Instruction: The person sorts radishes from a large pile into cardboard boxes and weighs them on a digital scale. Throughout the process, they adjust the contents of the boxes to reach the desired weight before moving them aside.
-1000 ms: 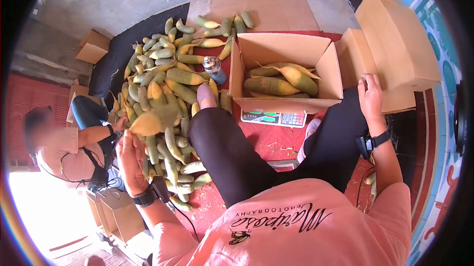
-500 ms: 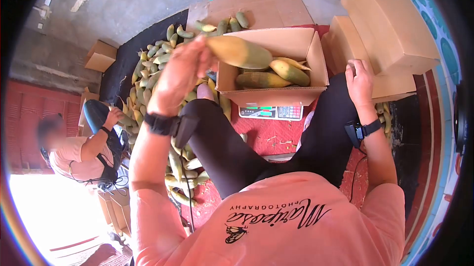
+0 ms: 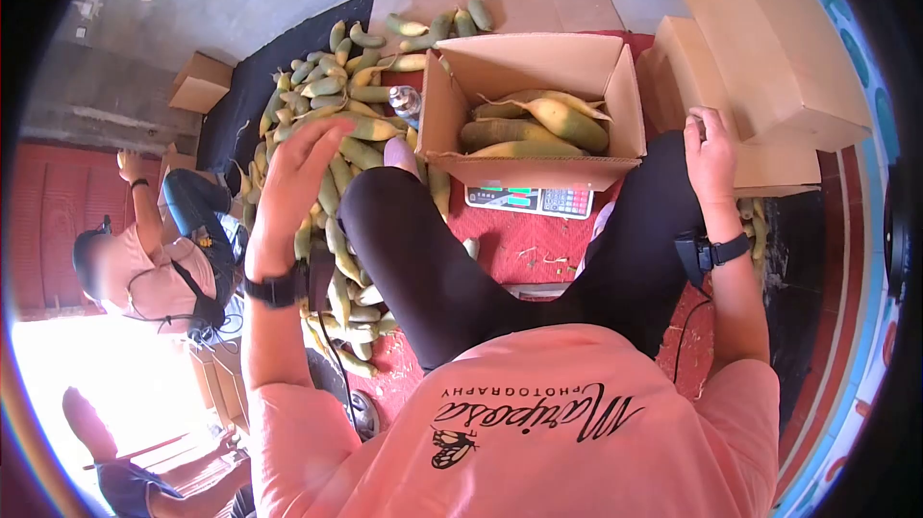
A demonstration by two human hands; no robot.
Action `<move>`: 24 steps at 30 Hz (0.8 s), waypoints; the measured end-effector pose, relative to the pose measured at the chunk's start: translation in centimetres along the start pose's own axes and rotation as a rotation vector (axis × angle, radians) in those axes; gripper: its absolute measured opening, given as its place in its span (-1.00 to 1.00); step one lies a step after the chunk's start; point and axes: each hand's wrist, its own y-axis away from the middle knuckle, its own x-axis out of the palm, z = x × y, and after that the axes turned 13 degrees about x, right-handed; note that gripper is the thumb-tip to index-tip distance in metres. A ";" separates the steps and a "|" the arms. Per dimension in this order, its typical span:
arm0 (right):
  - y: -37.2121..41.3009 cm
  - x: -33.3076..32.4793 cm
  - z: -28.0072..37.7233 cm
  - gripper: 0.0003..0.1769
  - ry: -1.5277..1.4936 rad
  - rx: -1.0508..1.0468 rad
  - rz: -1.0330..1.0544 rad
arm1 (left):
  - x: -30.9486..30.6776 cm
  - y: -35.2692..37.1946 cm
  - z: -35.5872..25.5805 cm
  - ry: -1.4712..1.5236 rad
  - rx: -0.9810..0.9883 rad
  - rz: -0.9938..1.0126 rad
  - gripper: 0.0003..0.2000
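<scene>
My left hand (image 3: 300, 176) is over the pile of green radishes (image 3: 332, 193), palm turned inward, fingers stretched out and holding nothing. To its right stands an open cardboard box (image 3: 538, 172) with several radishes inside. One green radish (image 3: 524, 150) lies along the box's near wall, beside a fatter radish (image 3: 567, 124). My right hand (image 3: 710, 157) rests by my right knee, near the stacked boxes; its fingers are loosely bent, a little apart, with nothing in them. Under the box sits a digital scale (image 3: 529, 201), its near edge and keypad showing.
Closed cardboard boxes (image 3: 769, 56) are stacked at the right. A metallic bottle (image 3: 405, 102) stands between pile and box. At the left another person (image 3: 163, 268) sits with one arm raised; part of a further person (image 3: 173, 489) shows at the lower left. Red matting (image 3: 519, 249) covers the floor.
My left hand has let go of a radish, which now lies in the box, and has moved left over the pile. The seated person's arm has risen, and another person has entered view.
</scene>
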 end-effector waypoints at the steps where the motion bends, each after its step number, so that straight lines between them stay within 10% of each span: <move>1: 0.0 0.0 0.1 -0.87 0.008 -0.001 -0.001 | -0.2 1.5 -0.4 -0.092 -0.046 -0.068 -0.74; 5: 0.1 0.2 0.0 -0.85 0.048 -0.023 0.012 | 1.1 6.4 -0.7 -0.064 -0.141 -0.176 -0.70; 15: 0.2 0.0 -0.2 -0.80 0.259 -0.108 0.000 | 6.0 9.7 2.6 -0.633 0.387 -0.306 -0.39; 24: 0.1 0.2 -1.0 -0.79 0.284 -0.121 -0.017 | 6.4 10.8 3.5 -0.617 0.335 -0.366 -0.41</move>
